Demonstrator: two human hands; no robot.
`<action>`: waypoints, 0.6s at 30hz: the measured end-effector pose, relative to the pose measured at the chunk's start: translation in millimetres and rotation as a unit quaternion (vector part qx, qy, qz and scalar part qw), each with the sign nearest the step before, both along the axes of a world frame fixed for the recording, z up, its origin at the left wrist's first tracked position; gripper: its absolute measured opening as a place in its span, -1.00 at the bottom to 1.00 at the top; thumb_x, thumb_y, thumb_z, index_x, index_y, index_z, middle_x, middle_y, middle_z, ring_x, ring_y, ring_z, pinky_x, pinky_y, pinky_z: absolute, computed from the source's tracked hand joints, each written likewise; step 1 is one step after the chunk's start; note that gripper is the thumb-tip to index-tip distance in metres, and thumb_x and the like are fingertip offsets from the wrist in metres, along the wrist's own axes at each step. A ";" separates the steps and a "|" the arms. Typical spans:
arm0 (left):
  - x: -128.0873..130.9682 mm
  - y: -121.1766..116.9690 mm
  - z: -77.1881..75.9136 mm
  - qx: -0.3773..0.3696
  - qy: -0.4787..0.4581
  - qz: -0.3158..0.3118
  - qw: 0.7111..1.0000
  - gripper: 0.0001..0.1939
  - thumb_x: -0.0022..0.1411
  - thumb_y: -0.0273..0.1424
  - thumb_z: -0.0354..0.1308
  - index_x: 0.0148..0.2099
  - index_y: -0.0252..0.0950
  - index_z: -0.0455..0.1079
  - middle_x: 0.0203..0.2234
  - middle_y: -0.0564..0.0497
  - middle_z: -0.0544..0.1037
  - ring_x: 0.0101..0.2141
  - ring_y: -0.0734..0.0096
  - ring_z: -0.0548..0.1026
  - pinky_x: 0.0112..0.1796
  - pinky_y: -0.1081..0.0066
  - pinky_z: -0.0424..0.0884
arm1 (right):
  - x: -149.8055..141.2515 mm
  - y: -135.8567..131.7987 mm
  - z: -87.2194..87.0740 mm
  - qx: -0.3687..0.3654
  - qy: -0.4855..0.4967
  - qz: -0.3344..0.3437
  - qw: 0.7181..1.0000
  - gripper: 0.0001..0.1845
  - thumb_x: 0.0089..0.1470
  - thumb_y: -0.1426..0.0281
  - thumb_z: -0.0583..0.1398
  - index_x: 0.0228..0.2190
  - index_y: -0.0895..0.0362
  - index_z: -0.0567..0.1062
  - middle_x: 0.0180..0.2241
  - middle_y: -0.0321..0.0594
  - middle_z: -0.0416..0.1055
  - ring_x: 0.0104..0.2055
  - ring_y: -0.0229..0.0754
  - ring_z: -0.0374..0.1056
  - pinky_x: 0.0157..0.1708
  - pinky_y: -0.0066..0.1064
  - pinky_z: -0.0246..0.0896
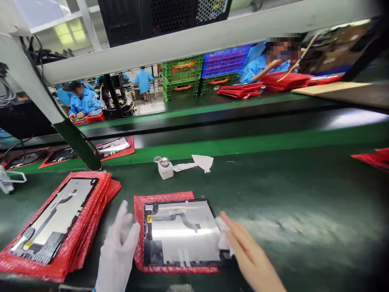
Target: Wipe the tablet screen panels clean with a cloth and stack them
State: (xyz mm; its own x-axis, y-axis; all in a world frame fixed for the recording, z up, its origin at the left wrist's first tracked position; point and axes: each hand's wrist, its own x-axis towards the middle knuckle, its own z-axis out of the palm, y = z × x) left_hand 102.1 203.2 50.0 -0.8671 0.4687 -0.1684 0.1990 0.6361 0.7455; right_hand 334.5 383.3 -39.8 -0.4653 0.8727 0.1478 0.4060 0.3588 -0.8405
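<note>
A tablet screen panel (185, 233) lies back side up on a red bubble-wrap bag (139, 209), with a ribbon cable and a yellow tab on its silver back. At the panel's right edge, my bare right hand (247, 251) presses a crumpled white wipe (223, 235), its fingers held together over it. My left hand (118, 247), in a white glove, is beside the bag's left edge with thumb and fingers apart and nothing in it. Whether its thumb touches the bag I cannot tell.
A stack of red bags (100, 207) with another panel (57, 221) on top stands at left. Behind the work sit a small white pump bottle (165, 169) and a loose wipe (203, 162). A green-wrapped post (77, 142) rises at left. Co-workers in blue sit beyond.
</note>
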 end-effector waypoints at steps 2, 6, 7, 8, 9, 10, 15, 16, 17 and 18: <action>1.5 -1.7 11.4 -0.001 -0.111 -0.095 0.989 -0.36 0.13 -0.04 0.04 0.22 -0.13 0.16 -0.29 -0.04 0.59 -0.57 0.43 0.47 -0.63 0.51 0.30 | -19.0 -12.6 -1.2 -0.005 0.003 0.057 0.998 -0.49 0.13 0.13 -0.01 0.06 0.04 0.37 0.04 -0.13 0.35 0.08 -0.03 0.26 0.12 -0.20 0.14; -22.5 3.0 -4.9 0.026 -0.276 -0.165 0.946 -0.29 0.12 0.00 0.02 0.20 -0.34 0.18 -0.76 0.07 0.44 -0.74 0.51 0.33 -0.75 0.63 0.10 | -31.1 -24.3 -4.7 0.003 0.011 0.038 0.999 -0.53 0.14 0.20 0.00 0.04 0.06 0.38 0.04 -0.12 0.36 0.07 -0.03 0.28 0.10 -0.18 0.15; -31.6 4.8 -13.5 0.021 -0.293 -0.151 0.944 -0.32 0.11 0.00 0.04 0.16 -0.34 0.25 -0.76 0.07 0.43 -0.77 0.55 0.28 -0.76 0.64 0.07 | -30.8 -25.1 -5.8 0.004 0.015 0.033 0.999 -0.54 0.14 0.20 0.00 0.02 0.05 0.40 0.02 -0.13 0.38 0.06 -0.04 0.29 0.09 -0.19 0.18; -39.7 7.1 -21.4 0.017 -0.303 -0.140 0.942 -0.36 0.10 0.00 0.05 0.10 -0.33 0.31 -0.72 0.05 0.46 -0.79 0.60 0.25 -0.78 0.65 0.04 | -30.1 -25.4 -6.8 0.001 0.021 0.032 0.999 -0.56 0.14 0.20 0.01 0.00 0.05 0.41 0.00 -0.14 0.40 0.04 -0.05 0.31 0.07 -0.21 0.20; -45.7 10.6 -27.5 0.017 -0.305 -0.139 0.942 -0.40 0.11 -0.01 0.05 0.06 -0.32 0.35 -0.65 0.02 0.51 -0.80 0.65 0.22 -0.78 0.66 0.02 | -29.6 -25.4 -7.7 -0.005 0.027 0.033 0.999 -0.57 0.13 0.20 0.02 -0.01 0.04 0.42 -0.01 -0.15 0.41 0.03 -0.05 0.32 0.06 -0.23 0.21; -48.6 15.2 -30.8 0.018 -0.307 -0.144 0.940 -0.44 0.12 -0.02 0.04 0.02 -0.31 0.38 -0.59 0.00 0.53 -0.80 0.68 0.20 -0.79 0.66 -0.01 | -29.3 -25.4 -8.2 -0.014 0.033 0.033 0.999 -0.58 0.13 0.20 0.03 -0.02 0.04 0.42 -0.02 -0.16 0.42 0.03 -0.06 0.33 0.06 -0.25 0.21; -16.0 49.0 -12.1 0.080 -0.351 -0.241 0.901 -0.60 0.10 -0.16 0.15 -0.11 -0.33 0.48 -0.58 0.02 0.54 -0.71 0.56 0.34 -0.66 0.58 0.28 | -24.6 -26.8 -5.8 -0.091 0.082 0.021 0.992 -0.62 0.11 0.20 0.05 -0.09 0.05 0.45 -0.07 -0.16 0.45 -0.03 -0.06 0.36 0.01 -0.28 0.24; -8.0 53.7 -8.6 0.117 -0.373 -0.251 0.886 -0.62 0.07 -0.20 0.19 -0.11 -0.31 0.48 -0.52 0.00 0.57 -0.59 0.46 0.45 -0.50 0.51 0.41 | -20.5 -26.5 -4.6 -0.116 0.093 0.022 0.989 -0.64 0.11 0.19 0.05 -0.12 0.05 0.45 -0.12 -0.16 0.48 -0.10 -0.06 0.40 -0.05 -0.29 0.28; -3.2 56.0 -7.6 0.149 -0.386 -0.240 0.878 -0.62 0.04 -0.23 0.22 -0.10 -0.30 0.47 -0.44 -0.02 0.59 -0.46 0.35 0.52 -0.33 0.42 0.46 | -14.9 -25.1 -3.2 -0.143 0.107 0.019 0.984 -0.65 0.11 0.18 0.05 -0.14 0.06 0.45 -0.21 -0.17 0.50 -0.21 -0.08 0.43 -0.15 -0.31 0.33; -2.6 55.6 -9.2 0.160 -0.381 -0.203 0.888 -0.62 0.00 -0.24 0.24 -0.12 -0.29 0.47 -0.40 -0.02 0.61 -0.35 0.24 0.55 -0.23 0.33 0.45 | -8.1 -21.9 -1.6 -0.163 0.124 0.008 0.979 -0.67 0.11 0.19 0.04 -0.19 0.07 0.45 -0.29 -0.19 0.51 -0.32 -0.10 0.43 -0.26 -0.34 0.35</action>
